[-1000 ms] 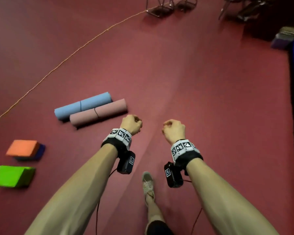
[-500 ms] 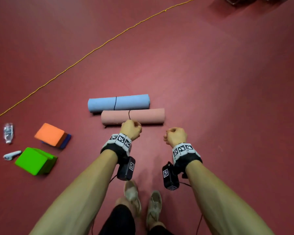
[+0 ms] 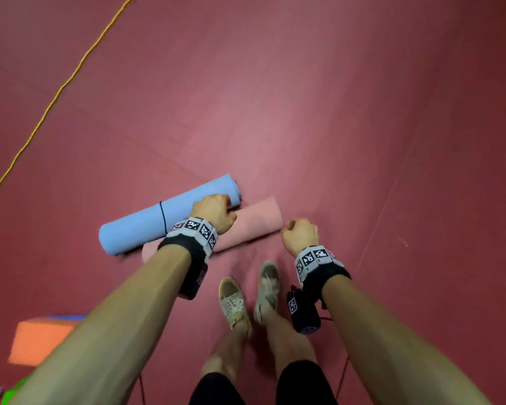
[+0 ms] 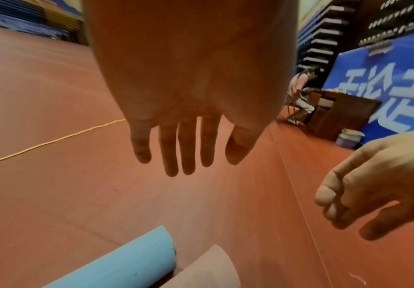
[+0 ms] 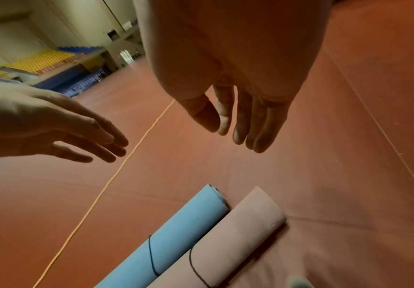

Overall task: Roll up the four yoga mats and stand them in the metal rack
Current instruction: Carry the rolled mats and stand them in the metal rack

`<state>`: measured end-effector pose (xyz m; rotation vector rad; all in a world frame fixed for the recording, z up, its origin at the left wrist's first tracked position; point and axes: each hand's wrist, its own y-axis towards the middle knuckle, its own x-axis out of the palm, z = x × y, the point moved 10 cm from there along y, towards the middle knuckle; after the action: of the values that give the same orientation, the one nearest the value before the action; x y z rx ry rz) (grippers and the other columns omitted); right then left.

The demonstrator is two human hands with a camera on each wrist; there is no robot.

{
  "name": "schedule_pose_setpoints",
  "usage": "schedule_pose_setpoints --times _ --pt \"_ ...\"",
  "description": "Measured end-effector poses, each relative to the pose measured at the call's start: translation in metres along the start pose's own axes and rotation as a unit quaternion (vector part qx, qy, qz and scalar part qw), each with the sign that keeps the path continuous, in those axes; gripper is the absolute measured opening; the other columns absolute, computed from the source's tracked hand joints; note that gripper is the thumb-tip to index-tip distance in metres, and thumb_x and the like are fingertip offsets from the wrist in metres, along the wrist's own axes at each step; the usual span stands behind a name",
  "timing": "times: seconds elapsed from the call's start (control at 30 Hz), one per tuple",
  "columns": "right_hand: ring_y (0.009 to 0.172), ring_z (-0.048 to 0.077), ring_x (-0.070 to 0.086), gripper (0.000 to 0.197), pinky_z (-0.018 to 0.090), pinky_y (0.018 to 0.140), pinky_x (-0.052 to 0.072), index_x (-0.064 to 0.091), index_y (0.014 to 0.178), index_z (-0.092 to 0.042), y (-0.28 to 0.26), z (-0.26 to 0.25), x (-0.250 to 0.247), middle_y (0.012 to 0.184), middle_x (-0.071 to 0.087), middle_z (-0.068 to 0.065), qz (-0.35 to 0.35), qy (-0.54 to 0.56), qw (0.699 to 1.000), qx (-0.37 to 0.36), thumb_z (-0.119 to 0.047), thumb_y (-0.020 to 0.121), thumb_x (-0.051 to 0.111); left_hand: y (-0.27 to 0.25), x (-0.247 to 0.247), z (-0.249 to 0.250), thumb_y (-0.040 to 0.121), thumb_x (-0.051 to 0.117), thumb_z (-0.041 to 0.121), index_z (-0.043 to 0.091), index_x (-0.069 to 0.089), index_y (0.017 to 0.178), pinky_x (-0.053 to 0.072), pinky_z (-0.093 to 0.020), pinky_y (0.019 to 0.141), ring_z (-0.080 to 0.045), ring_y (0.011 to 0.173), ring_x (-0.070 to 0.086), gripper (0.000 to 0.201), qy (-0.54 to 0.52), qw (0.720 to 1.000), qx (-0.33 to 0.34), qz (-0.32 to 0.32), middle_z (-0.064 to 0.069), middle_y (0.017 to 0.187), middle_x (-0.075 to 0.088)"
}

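Note:
Two rolled yoga mats lie side by side on the red floor, each tied with a thin dark cord: a blue mat (image 3: pixel 140 229) (image 4: pixel 127 267) (image 5: pixel 183 233) and a pink mat (image 3: pixel 257 220) (image 4: pixel 206 270) (image 5: pixel 240 235) nearer my feet. My left hand (image 3: pixel 214 213) (image 4: pixel 176 150) hovers above the right half of both rolls, fingers straight and hanging down, holding nothing. My right hand (image 3: pixel 300 235) (image 5: pixel 238 124) hangs just past the pink roll's right end, fingers loose, also holding nothing. No metal rack is in view.
A yellow rope (image 3: pixel 56 95) runs across the floor at the left. An orange block (image 3: pixel 38 340) and a green block (image 3: pixel 15 390) lie at the lower left. My shoes (image 3: pixel 234 302) stand just behind the pink mat. A seated person (image 4: pixel 299 91) and a desk are far off.
I have stepped up to the mats, which now lie right in front of my feet. Both hands have come down over them, the left above the rolls, the right at the pink roll's end.

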<state>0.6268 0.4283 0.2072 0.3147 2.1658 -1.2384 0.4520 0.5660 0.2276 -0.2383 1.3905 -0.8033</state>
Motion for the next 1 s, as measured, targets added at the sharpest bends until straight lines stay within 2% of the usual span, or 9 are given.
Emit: schedule_pose_setpoints --times 0.2,0.37,0.47,0.53,0.67,0.73,0.83,0.9,1.0 --pt "0.102 0.043 0.062 0.028 0.038 0.079 0.05 0.066 0.107 0.005 0.134 0.004 0.052 0.112 0.064 0.029 -0.045 -0.022 0.996 0.074 -0.01 0.086 0.055 0.139 0.033 -0.01 0.092 0.05 0.026 0.011 0.057 0.124 0.044 -0.04 0.092 -0.034 0.114 0.056 0.037 0.113 0.99 0.027 -0.076 -0.013 0.125 0.06" --pt "0.111 0.042 0.059 0.031 0.037 0.087 0.049 0.063 0.112 0.006 0.237 0.019 0.101 0.12 0.063 0.026 -0.053 0.0 0.993 0.109 -0.01 0.087 0.054 0.242 0.073 -0.023 0.093 0.052 0.021 0.008 0.056 0.13 0.043 -0.038 0.095 -0.036 0.119 0.053 0.039 0.072 0.994 0.005 -0.084 -0.016 0.131 0.059" --pt "0.11 0.042 0.06 0.031 0.036 0.085 0.05 0.063 0.11 0.004 0.283 0.031 0.135 0.12 0.063 0.024 -0.068 0.013 0.99 0.124 -0.012 0.086 0.052 0.277 0.122 -0.036 0.091 0.054 0.019 0.008 0.058 0.128 0.041 -0.036 0.098 -0.033 0.121 0.053 0.039 0.068 0.991 -0.003 -0.114 -0.013 0.129 0.061" --pt "0.113 0.042 0.058 0.034 0.039 0.091 0.048 0.062 0.114 0.004 0.306 0.045 0.157 0.123 0.06 0.024 -0.078 0.009 0.987 0.139 -0.016 0.087 0.052 0.302 0.155 -0.034 0.09 0.055 0.019 0.008 0.058 0.127 0.042 -0.037 0.099 -0.034 0.12 0.054 0.039 0.081 0.987 0.024 -0.135 -0.014 0.129 0.061" --pt "0.13 0.042 0.042 0.054 0.044 0.104 0.038 0.043 0.135 0.001 0.35 0.074 0.194 0.14 0.044 0.022 -0.079 -0.006 0.983 0.165 -0.029 0.091 0.055 0.359 0.194 -0.017 0.082 0.062 0.014 0.006 0.058 0.127 0.042 -0.036 0.097 -0.035 0.118 0.053 0.046 0.105 0.981 0.098 -0.128 -0.017 0.126 0.06" --pt "0.13 0.041 0.042 0.064 0.046 0.105 0.037 0.04 0.136 0.0 0.371 0.086 0.213 0.141 0.044 0.022 -0.085 0.006 0.983 0.164 -0.04 0.09 0.057 0.384 0.22 -0.016 0.079 0.063 0.019 0.013 0.053 0.133 0.04 -0.038 0.103 -0.031 0.124 0.048 0.055 0.168 0.966 0.126 -0.149 -0.013 0.133 0.055" --pt "0.131 0.041 0.041 0.076 0.048 0.106 0.035 0.038 0.137 -0.003 0.395 0.096 0.235 0.141 0.044 0.021 -0.083 0.013 0.985 0.152 -0.055 0.085 0.059 0.404 0.259 -0.038 0.081 0.066 0.032 0.02 0.042 0.14 0.024 -0.045 0.111 -0.025 0.136 0.034 0.065 0.3 0.926 0.122 -0.193 -0.006 0.142 0.046" --pt "0.132 0.039 0.038 0.081 0.049 0.105 0.032 0.037 0.138 -0.008 0.402 0.106 0.24 0.142 0.042 0.019 -0.06 -0.002 0.987 0.151 -0.059 0.081 0.063 0.407 0.282 -0.056 0.079 0.069 0.033 0.019 0.037 0.142 0.014 -0.051 0.114 -0.022 0.143 0.024 0.072 0.365 0.898 0.114 -0.217 -0.004 0.146 0.04" --pt "0.13 0.037 0.038 0.087 0.048 0.103 0.031 0.039 0.137 -0.008 0.402 0.12 0.243 0.14 0.045 0.017 -0.063 -0.05 0.984 0.156 -0.061 0.074 0.069 0.404 0.295 -0.06 0.083 0.065 0.026 0.014 0.039 0.141 0.014 -0.053 0.114 -0.026 0.141 0.023 0.065 0.468 0.852 0.144 -0.185 -0.006 0.145 0.038"
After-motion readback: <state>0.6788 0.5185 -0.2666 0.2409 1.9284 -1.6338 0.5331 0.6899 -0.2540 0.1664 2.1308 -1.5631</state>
